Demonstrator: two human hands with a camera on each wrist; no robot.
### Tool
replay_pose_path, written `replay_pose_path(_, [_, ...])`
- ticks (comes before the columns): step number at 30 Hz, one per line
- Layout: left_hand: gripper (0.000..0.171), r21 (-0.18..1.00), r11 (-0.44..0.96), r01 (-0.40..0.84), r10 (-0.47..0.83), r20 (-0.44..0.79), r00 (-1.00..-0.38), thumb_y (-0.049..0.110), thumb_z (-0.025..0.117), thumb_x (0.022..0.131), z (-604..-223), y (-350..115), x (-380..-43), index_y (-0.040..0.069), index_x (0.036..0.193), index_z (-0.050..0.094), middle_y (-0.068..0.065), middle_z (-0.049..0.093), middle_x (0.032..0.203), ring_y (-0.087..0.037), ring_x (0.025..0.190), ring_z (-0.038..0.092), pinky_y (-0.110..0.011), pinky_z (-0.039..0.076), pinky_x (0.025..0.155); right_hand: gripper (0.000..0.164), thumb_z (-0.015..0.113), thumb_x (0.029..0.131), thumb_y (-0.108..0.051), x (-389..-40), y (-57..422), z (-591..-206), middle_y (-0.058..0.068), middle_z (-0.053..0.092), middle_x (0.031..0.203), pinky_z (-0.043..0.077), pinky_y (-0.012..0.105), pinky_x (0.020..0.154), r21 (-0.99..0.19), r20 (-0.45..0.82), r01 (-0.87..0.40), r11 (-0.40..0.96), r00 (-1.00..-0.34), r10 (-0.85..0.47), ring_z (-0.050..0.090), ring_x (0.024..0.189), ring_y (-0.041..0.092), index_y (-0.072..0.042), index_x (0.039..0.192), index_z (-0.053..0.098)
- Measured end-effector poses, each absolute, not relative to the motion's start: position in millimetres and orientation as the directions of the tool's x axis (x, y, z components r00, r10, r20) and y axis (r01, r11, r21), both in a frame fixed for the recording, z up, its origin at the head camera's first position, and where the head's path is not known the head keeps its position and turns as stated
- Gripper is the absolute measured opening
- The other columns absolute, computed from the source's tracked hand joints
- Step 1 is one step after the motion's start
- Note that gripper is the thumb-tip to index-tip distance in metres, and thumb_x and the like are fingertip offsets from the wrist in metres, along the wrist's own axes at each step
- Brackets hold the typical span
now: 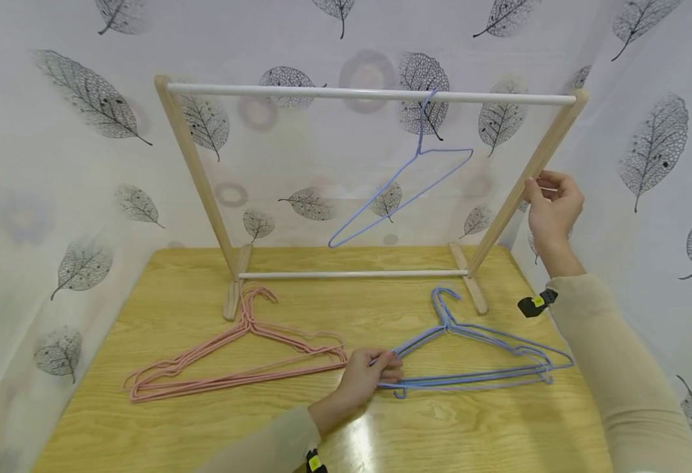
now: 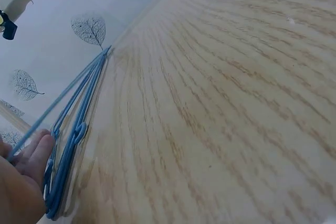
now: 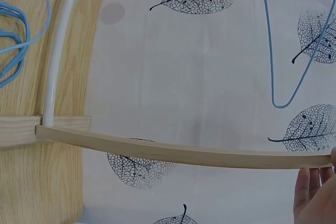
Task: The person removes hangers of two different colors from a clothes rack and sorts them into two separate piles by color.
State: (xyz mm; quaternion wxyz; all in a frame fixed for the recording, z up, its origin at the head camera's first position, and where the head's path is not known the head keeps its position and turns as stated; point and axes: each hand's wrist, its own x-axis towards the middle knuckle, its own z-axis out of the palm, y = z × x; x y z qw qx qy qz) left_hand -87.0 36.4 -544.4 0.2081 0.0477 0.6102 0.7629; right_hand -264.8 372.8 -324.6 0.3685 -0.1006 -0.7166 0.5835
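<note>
My left hand point(image 1: 365, 376) pinches the left end of a blue clothes hanger at the top of a small pile. In the left wrist view, that hanger's wire point(image 2: 46, 115) slants up from the fingers, lifted off the other blue hangers point(image 2: 65, 174) on the table. My right hand point(image 1: 555, 209) holds the right wooden post point(image 1: 508, 197) of a clothes rack, fingers curled at its edge about midway up. From the rack's white top rail point(image 1: 322, 93) one blue hanger point(image 1: 402, 200) hangs by its hook, turned at an angle.
Several pink hangers point(image 1: 204, 387) lie stacked on the wooden table point(image 1: 251, 433), left of the blue pile. The rack stands at the back on two wooden feet point(image 1: 230, 299), joined by a low white bar point(image 1: 352, 274). Leaf-patterned cloth point(image 1: 44, 197) covers the surrounding walls.
</note>
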Motion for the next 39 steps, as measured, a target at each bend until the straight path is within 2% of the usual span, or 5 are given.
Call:
replay_pose_path(4, [0.033, 0.973, -0.121, -0.196, 0.344, -0.144, -0.928, 0.010, 0.061, 0.107, -544.7, 37.2, -91.7, -0.017, 0.126, 0.066, -0.034, 0.075, 0.114, -0.038, 0.102, 0.080, -0.028, 0.069, 0.085, 0.011, 0.075, 0.098, -0.013, -265.7, 373.4, -323.4, -0.011, 0.063, 0.097, 0.058, 0.006, 0.071, -0.912, 0.408, -0.289, 0.290, -0.708, 0.577, 0.061, 0.083, 0.003, -0.021, 0.105, 0.070])
replay_pose_path(10, [0.031, 0.992, 0.114, 0.050, 0.254, 0.019, -0.967, 0.018, 0.069, 0.103, -536.8, 28.1, -99.6, -0.006, 0.123, 0.074, -0.022, 0.078, 0.118, -0.035, 0.110, 0.077, -0.022, 0.066, 0.091, 0.011, 0.074, 0.098, -0.013, -265.6, 374.4, -325.0, -0.012, 0.062, 0.097, 0.058, 0.006, 0.071, -0.913, 0.406, -0.283, 0.295, -0.709, 0.576, 0.062, 0.082, 0.002, -0.021, 0.106, 0.070])
replay_pose_path(15, [0.029, 0.986, 0.044, 0.163, 0.196, 0.151, -0.969, 0.009, 0.069, 0.102, -518.6, 12.7, -119.8, -0.013, 0.121, 0.071, -0.031, 0.075, 0.120, -0.044, 0.109, 0.076, -0.029, 0.067, 0.095, 0.011, 0.074, 0.099, -0.013, -265.7, 374.5, -325.7, -0.012, 0.062, 0.097, 0.058, 0.006, 0.071, -0.912, 0.407, -0.278, 0.301, -0.708, 0.577, 0.062, 0.082, 0.002, -0.021, 0.106, 0.070])
replay_pose_path(22, [0.031, 0.982, 0.026, 0.186, 0.117, 0.182, -0.976, 0.012, 0.071, 0.102, -486.3, -10.9, -148.2, -0.007, 0.126, 0.071, -0.026, 0.075, 0.124, -0.038, 0.112, 0.077, -0.020, 0.066, 0.092, 0.011, 0.074, 0.098, -0.012, -265.0, 374.3, -326.2, -0.011, 0.062, 0.097, 0.058, 0.006, 0.071, -0.912, 0.409, -0.294, 0.287, -0.717, 0.565, 0.063, 0.081, 0.002, -0.021, 0.105, 0.070])
replay_pose_path(39, [0.031, 0.939, -0.037, 0.342, 0.094, 0.344, -0.934, 0.011, 0.071, 0.102, -405.1, -33.1, -207.4, -0.009, 0.126, 0.069, -0.028, 0.072, 0.130, -0.037, 0.117, 0.075, -0.013, 0.064, 0.088, 0.011, 0.074, 0.098, -0.013, -265.8, 373.4, -323.2, -0.011, 0.064, 0.097, 0.058, 0.007, 0.071, -0.909, 0.415, -0.298, 0.291, -0.705, 0.575, 0.063, 0.082, 0.002, -0.022, 0.103, 0.069])
